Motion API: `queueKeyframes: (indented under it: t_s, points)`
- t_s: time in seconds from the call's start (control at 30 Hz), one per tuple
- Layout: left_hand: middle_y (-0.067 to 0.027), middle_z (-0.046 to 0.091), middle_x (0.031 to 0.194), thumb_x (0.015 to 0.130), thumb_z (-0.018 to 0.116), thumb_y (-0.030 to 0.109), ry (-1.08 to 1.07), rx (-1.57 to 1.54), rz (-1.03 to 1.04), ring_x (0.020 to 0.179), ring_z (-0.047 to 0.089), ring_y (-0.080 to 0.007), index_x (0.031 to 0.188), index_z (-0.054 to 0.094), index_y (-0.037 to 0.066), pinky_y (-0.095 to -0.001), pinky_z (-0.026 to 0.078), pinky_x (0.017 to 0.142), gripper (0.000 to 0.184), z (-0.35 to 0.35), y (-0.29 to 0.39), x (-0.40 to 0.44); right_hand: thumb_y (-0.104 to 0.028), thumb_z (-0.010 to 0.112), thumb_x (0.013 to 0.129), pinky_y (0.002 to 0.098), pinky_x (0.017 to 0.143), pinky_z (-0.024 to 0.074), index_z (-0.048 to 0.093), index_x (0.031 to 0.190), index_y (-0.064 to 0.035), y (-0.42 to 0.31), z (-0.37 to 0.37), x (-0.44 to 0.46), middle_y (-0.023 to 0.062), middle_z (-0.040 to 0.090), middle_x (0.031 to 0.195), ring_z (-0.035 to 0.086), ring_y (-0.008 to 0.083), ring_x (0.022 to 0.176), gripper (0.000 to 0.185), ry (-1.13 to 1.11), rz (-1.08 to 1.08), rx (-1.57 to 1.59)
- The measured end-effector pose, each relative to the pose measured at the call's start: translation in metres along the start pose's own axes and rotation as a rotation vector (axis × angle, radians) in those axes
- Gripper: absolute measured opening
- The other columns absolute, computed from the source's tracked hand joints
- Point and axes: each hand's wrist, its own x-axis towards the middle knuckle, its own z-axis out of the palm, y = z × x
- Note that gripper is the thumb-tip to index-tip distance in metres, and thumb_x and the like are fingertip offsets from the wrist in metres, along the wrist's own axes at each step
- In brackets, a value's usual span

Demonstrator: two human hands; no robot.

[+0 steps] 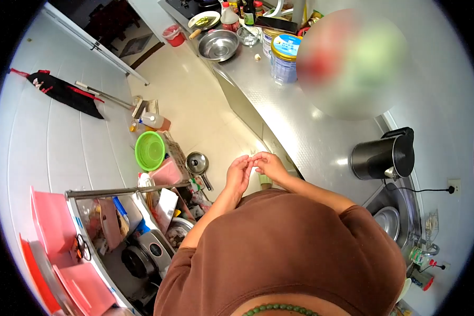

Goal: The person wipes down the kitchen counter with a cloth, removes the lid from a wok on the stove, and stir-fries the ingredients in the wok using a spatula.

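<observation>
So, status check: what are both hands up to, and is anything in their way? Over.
Left hand, right hand: fingers together, can't tell if anything's held. Metal counter ahead and to the right. Nothing visibly in the way.

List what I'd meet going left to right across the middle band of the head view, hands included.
Black cloth with red straps → green basin → lidded pan → left hand → right hand → dark kettle → wall socket.
</observation>
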Motion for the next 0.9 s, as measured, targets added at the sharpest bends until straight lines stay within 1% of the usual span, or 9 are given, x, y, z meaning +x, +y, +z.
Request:
queueKeyframes:
  t_s: [0.17, 0.23, 0.3, 0.33, 0.4, 0.5, 0.6, 0.63, 0.9]
  points:
    - [-0.0147, 0.051, 0.101, 0.086, 0.041, -0.003, -0.001, 0.011, -0.027, 0.093, 0.053, -0.0204, 0.107, 0.046, -0.008, -0.0267, 0.047, 0.088, 0.022, 0.004, 0.018, 0.026, -0.008, 0.052, 0.086, 0.0209, 0.068, 0.0460, 0.059, 0.095, -0.0058, -0.014, 0.001, 0.026, 0.0003, 0.060, 0.092, 0.054, 0.0068, 0.081, 0.012, 0.025, -0.009, -0.038]
    - [-0.0150, 0.051, 0.100, 0.086, 0.041, -0.003, -0.009, 0.025, -0.057, 0.093, 0.053, -0.0206, 0.106, 0.046, -0.008, -0.0264, 0.047, 0.088, 0.021, 0.012, 0.025, 0.035, -0.008, 0.052, 0.085, 0.0212, 0.069, 0.0461, 0.059, 0.095, -0.0052, -0.013, 0.001, 0.032, 0.0006, 0.060, 0.092, 0.055, 0.0074, 0.082, 0.013, 0.070, -0.004, -0.040]
    - [-0.0150, 0.050, 0.100, 0.086, 0.041, -0.003, -0.077, 0.076, -0.098, 0.093, 0.053, -0.0206, 0.105, 0.046, -0.008, -0.0265, 0.047, 0.088, 0.021, 0.016, 0.026, 0.044, -0.007, 0.053, 0.083, 0.0236, 0.068, 0.0476, 0.060, 0.095, -0.0032, -0.006, -0.002, 0.033, 0.0034, 0.061, 0.090, 0.056, 0.0102, 0.081, 0.014, 0.163, -0.085, -0.037]
    - [-0.0150, 0.050, 0.100, 0.086, 0.041, -0.003, -0.111, 0.109, -0.124, 0.093, 0.053, -0.0206, 0.105, 0.046, -0.008, -0.0265, 0.047, 0.088, 0.020, 0.020, 0.025, 0.044, -0.006, 0.053, 0.082, 0.0248, 0.068, 0.0483, 0.060, 0.094, -0.0022, -0.007, 0.000, 0.027, 0.0048, 0.061, 0.089, 0.057, 0.0117, 0.081, 0.015, 0.217, -0.124, -0.029]
    - [-0.0149, 0.051, 0.098, 0.085, 0.041, -0.003, -0.161, 0.187, -0.185, 0.092, 0.054, -0.0208, 0.104, 0.047, -0.008, -0.0266, 0.048, 0.087, 0.020, 0.030, 0.025, 0.041, -0.006, 0.053, 0.082, 0.0249, 0.068, 0.0485, 0.060, 0.093, -0.0016, -0.005, 0.000, 0.012, 0.0049, 0.062, 0.089, 0.057, 0.0119, 0.081, 0.014, 0.330, -0.117, 0.060]
    - [-0.0146, 0.052, 0.095, 0.085, 0.041, -0.004, -0.251, 0.259, -0.297, 0.089, 0.055, -0.0205, 0.103, 0.047, -0.008, -0.0270, 0.049, 0.086, 0.020, 0.032, 0.015, 0.036, -0.006, 0.053, 0.082, 0.0255, 0.071, 0.0488, 0.061, 0.093, -0.0013, 0.014, 0.004, -0.014, 0.0053, 0.062, 0.092, 0.057, 0.0120, 0.084, 0.014, 0.457, -0.133, 0.205]
    - [-0.0143, 0.053, 0.095, 0.085, 0.041, -0.004, -0.331, 0.346, -0.400, 0.088, 0.055, -0.0200, 0.103, 0.047, -0.007, -0.0272, 0.048, 0.087, 0.019, 0.029, -0.002, 0.026, -0.007, 0.054, 0.083, 0.0261, 0.072, 0.0489, 0.060, 0.094, -0.0016, 0.039, 0.009, -0.040, 0.0052, 0.061, 0.094, 0.056, 0.0121, 0.086, 0.015, 0.589, -0.163, 0.261]
    - [-0.0141, 0.052, 0.097, 0.087, 0.041, -0.002, -0.372, 0.363, -0.423, 0.091, 0.054, -0.0205, 0.103, 0.047, -0.006, -0.0272, 0.048, 0.087, 0.018, 0.028, -0.006, 0.019, -0.007, 0.054, 0.083, 0.0261, 0.072, 0.0487, 0.060, 0.094, -0.0016, 0.045, 0.013, -0.048, 0.0050, 0.061, 0.095, 0.056, 0.0120, 0.086, 0.014, 0.606, -0.156, 0.288]
    - [-0.0126, 0.052, 0.098, 0.087, 0.041, -0.001, -0.436, 0.464, -0.581, 0.091, 0.054, -0.0197, 0.104, 0.048, -0.006, -0.0270, 0.048, 0.086, 0.019, 0.015, -0.059, -0.020, -0.009, 0.054, 0.084, 0.0255, 0.074, 0.0473, 0.058, 0.095, -0.0019, 0.073, 0.026, -0.129, 0.0042, 0.060, 0.097, 0.055, 0.0118, 0.089, 0.014, 0.756, -0.181, 0.405]
